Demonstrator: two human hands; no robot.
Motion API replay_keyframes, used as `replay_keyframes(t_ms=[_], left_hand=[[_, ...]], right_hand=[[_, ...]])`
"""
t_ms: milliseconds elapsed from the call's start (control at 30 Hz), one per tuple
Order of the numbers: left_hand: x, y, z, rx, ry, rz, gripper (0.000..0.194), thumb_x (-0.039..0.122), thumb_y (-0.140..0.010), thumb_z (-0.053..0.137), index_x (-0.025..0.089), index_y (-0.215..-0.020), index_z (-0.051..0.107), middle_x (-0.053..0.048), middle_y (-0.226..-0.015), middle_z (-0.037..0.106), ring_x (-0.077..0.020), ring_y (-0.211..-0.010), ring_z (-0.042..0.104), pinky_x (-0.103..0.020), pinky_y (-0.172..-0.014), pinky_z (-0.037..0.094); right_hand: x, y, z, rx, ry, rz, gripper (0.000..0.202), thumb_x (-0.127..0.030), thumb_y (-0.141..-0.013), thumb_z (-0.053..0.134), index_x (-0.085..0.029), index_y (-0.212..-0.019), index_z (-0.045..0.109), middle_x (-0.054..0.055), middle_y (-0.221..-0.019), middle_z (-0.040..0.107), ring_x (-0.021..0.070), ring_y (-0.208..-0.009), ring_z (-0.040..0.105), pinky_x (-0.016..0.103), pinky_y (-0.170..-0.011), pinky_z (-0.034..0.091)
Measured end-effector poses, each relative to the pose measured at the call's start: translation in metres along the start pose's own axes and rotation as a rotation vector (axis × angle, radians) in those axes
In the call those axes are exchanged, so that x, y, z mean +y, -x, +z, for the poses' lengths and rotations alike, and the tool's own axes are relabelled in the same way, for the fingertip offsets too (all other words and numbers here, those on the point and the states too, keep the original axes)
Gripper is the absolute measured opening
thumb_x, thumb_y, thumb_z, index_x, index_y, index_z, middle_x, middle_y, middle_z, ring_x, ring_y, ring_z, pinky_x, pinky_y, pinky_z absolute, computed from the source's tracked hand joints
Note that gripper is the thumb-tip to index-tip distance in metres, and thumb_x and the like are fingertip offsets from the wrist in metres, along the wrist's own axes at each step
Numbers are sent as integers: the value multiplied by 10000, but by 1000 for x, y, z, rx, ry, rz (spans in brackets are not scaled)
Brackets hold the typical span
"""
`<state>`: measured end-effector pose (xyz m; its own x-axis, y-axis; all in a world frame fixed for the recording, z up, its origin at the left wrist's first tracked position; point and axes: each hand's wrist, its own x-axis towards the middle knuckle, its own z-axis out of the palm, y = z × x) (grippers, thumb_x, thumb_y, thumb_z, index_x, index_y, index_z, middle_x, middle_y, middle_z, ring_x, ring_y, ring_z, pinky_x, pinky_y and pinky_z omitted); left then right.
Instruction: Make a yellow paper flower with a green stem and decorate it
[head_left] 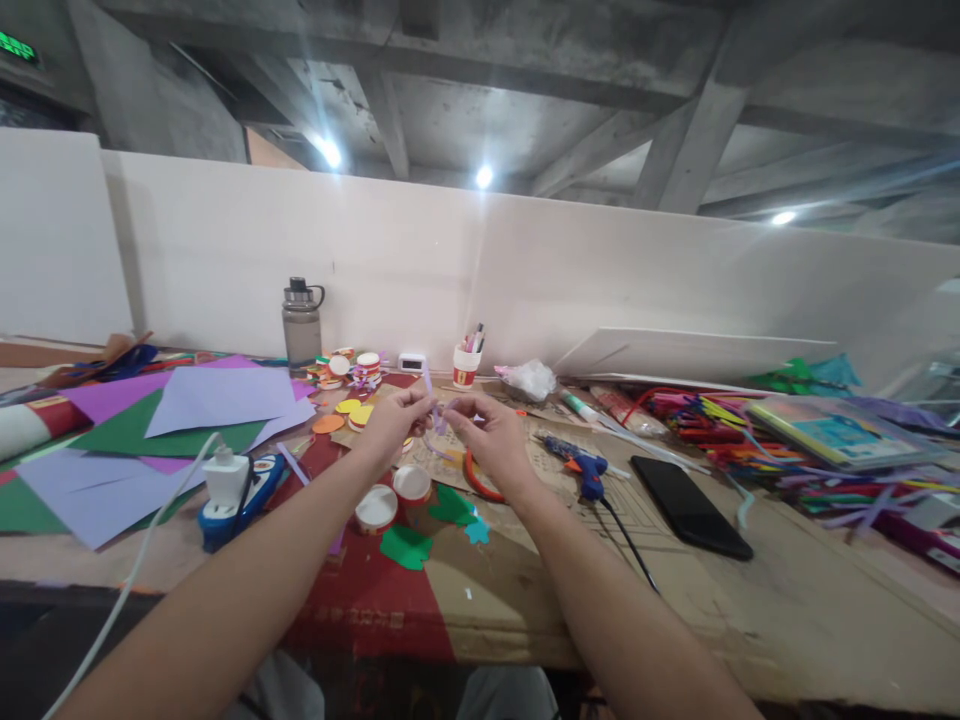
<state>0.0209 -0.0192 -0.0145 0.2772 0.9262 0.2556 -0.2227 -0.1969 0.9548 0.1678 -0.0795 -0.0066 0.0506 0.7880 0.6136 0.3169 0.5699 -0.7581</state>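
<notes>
My left hand (399,421) and my right hand (491,432) meet over the middle of the table, their fingertips close together. Between them is a thin light purple strip (428,384), pinched in my left hand, with one end sticking up and a curled part near my right fingertips. My right hand is also closed on the curled part of this strip. Below the hands stand two small round white-topped cups (412,483) beside green paper shapes (406,547) and a blue flower shape (476,530). A red-orange ring (480,482) lies partly behind my right wrist.
On the left are purple sheets (221,400), a power strip (241,500) and a bottle (302,335). A pen cup (466,365) stands at the back. To the right lie a blue glue gun (592,477), a black phone (690,505) and piled colourful strips (697,415).
</notes>
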Motion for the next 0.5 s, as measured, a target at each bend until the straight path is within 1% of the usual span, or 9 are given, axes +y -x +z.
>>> replay_keyframes(t_ms=[133,267,367,500], left_hand=[[1,5,4,-110,-91,42,317,453,-724,725,146,-702,650,9,-553,571,-68,-483,447,-202,-470,305],[1,6,5,-149,-157,57,344,496,-755,683,154,-724,671,-7,-563,596,-79,-481,444,-216,-473,308],[-1,5,5,-166,-165,48,382,541,-743,675,160,-712,667,-5,-550,579,-84,-471,440,-222,-469,307],[-3,4,5,-227,-176,64,436,594,-783,598,166,-735,672,-5,-560,573,-97,-482,462,-229,-481,336]], right_hand=[[2,-4,-1,11,38,84,198,-359,-770,624,-173,-709,656,31,-730,660,147,-650,546,270,-617,423],[5,-7,-2,14,42,117,197,-361,-751,619,-178,-690,655,21,-704,655,149,-652,548,275,-644,433],[5,-7,-2,25,47,122,193,-361,-745,625,-179,-687,655,22,-698,656,153,-656,554,281,-658,438],[6,-8,-3,40,44,147,176,-343,-733,628,-178,-673,645,19,-678,659,150,-631,555,280,-640,437]])
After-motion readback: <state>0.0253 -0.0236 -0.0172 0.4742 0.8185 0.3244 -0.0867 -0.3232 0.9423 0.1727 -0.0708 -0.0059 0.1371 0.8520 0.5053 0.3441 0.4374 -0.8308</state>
